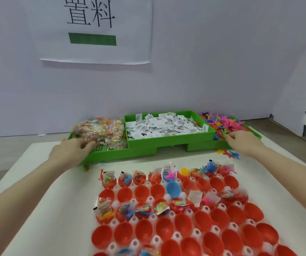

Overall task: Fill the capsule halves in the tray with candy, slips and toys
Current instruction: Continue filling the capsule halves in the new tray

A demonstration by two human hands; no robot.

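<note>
Two hands (71, 150) (241, 140) reach into three green bins (168, 140).

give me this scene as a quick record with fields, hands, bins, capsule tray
left hand: reaching into the pile of clear-wrapped candy packets in the left green plastic bin
right hand: at the heap of small colourful plastic toys in the right bin
middle bin: white printed paper slips
capsule tray: red plastic capsule halves, one blue half; far rows partly filled, many near ones empty
stray items: a few toys on the white mat
</note>
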